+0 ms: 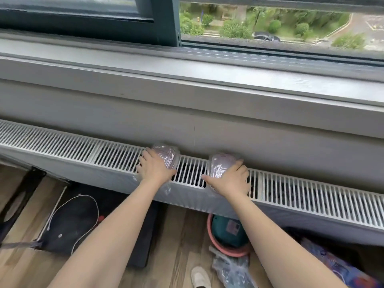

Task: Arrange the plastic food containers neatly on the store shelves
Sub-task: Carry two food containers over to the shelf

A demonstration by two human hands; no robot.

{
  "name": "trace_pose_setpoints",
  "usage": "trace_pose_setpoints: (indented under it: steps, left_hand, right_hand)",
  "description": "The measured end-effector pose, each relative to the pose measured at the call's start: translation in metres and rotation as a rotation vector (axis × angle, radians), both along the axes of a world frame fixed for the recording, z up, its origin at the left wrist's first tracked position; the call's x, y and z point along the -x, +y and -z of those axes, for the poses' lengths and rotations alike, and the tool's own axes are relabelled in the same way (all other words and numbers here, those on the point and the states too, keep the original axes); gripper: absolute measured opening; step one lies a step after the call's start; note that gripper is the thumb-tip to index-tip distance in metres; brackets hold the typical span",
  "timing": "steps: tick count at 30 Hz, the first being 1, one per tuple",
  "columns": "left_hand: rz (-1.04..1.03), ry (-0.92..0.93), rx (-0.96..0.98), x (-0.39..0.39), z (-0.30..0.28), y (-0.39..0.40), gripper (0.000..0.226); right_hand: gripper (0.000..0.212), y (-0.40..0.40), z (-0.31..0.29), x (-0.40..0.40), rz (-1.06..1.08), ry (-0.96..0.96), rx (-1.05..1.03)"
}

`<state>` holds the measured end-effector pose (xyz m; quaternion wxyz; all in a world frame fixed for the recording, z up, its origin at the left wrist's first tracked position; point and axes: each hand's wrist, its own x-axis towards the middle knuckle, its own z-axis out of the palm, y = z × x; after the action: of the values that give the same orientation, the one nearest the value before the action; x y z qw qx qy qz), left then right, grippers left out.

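Two clear, film-wrapped plastic food containers rest side by side on the white slatted radiator grille (87, 150) under the window. My left hand (154, 166) lies over the left container (168, 155), fingers wrapped round its near side. My right hand (230, 180) covers the right container (219, 165), thumb out to the left. A small gap of grille separates the two containers. Loose film hangs down below each hand over the radiator's front.
A grey window sill (228, 86) and wall rise behind the grille. On the wooden floor below lie a black mat with a white cable (79, 217), a teal and pink item (228, 235), plastic bags (232, 269) and a white shoe (200, 277).
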<state>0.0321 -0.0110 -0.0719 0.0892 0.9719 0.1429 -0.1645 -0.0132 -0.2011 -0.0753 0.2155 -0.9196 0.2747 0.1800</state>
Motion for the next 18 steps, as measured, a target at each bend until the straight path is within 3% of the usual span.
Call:
trace_pose_setpoints:
  steps: [4,11,14,18]
  left_hand:
    - [0.043,0.015,-0.008,0.007,-0.004,0.004,0.111]
    - [0.109,-0.003,-0.014,0.035,-0.042,0.056,0.096]
    - [0.154,-0.055,-0.110,0.056,-0.065,0.095,0.094]
    - [0.048,-0.087,-0.216,0.100,-0.093,0.149,0.097]
  right_hand:
    - [0.125,0.009,-0.002,0.000,-0.041,0.048,-0.026]
    - [0.108,0.044,-0.027,-0.001,-0.546,0.014,-0.107]
    - [0.105,0.077,-0.046,-0.012,-0.728,0.021,-0.092]
    - [0.106,0.132,-0.072,-0.017,-0.982,-0.026,-0.043]
